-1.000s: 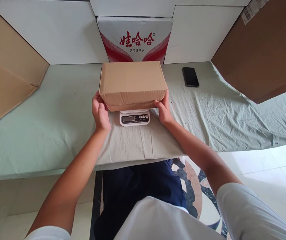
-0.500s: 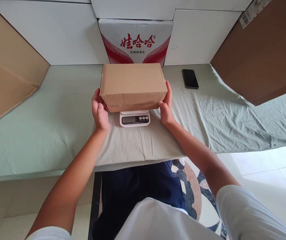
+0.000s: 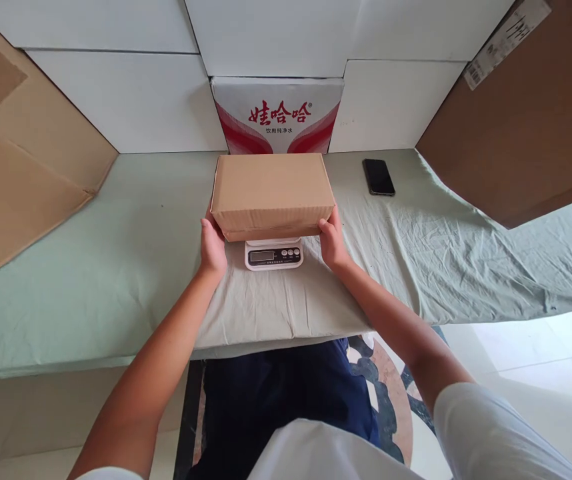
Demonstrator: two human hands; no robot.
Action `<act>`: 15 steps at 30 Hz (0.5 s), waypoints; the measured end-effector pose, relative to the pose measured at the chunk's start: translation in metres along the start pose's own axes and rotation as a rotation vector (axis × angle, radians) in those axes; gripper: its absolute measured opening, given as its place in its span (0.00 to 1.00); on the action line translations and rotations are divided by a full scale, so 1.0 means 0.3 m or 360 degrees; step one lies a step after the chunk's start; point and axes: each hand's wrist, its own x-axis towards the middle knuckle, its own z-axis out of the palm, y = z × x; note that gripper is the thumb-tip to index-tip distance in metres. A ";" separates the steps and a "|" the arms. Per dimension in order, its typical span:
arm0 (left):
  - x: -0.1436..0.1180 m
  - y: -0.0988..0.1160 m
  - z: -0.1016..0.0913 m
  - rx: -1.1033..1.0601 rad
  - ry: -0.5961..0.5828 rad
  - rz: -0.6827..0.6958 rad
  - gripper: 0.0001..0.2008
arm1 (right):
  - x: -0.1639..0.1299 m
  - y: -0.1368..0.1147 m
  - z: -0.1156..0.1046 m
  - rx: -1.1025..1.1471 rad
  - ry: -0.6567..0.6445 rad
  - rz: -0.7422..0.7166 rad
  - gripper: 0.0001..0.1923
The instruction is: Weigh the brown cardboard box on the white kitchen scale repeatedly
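A closed brown cardboard box (image 3: 272, 191) sits over a small white digital kitchen scale (image 3: 273, 255), whose display and buttons show below the box's front edge. My left hand (image 3: 213, 245) grips the box's lower left corner. My right hand (image 3: 333, 241) grips its lower right corner. Whether the box rests fully on the scale or is held just above it, I cannot tell.
The scale stands on a table covered by a pale green cloth (image 3: 116, 267). A black phone (image 3: 379, 177) lies at the back right. A red-and-white printed carton (image 3: 279, 117) stands behind the box. Large cardboard sheets lean at the left (image 3: 21, 173) and right (image 3: 526, 120).
The view has tilted, so everything sits lower and smaller in the frame. My right hand has slid from the box's side down to its lower front corner. The box stays over the scale.
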 end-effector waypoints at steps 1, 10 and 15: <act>0.000 -0.003 0.003 -0.0002 0.0014 -0.0020 0.39 | -0.004 0.004 0.000 -0.0004 -0.0005 0.0004 0.45; -0.001 -0.037 0.007 -0.0005 0.0199 -0.0107 0.41 | -0.032 0.012 0.017 -0.0075 -0.0047 0.0100 0.40; -0.009 -0.055 0.012 -0.0010 0.0198 -0.0067 0.39 | -0.029 0.001 0.021 -0.0032 -0.0039 0.0131 0.42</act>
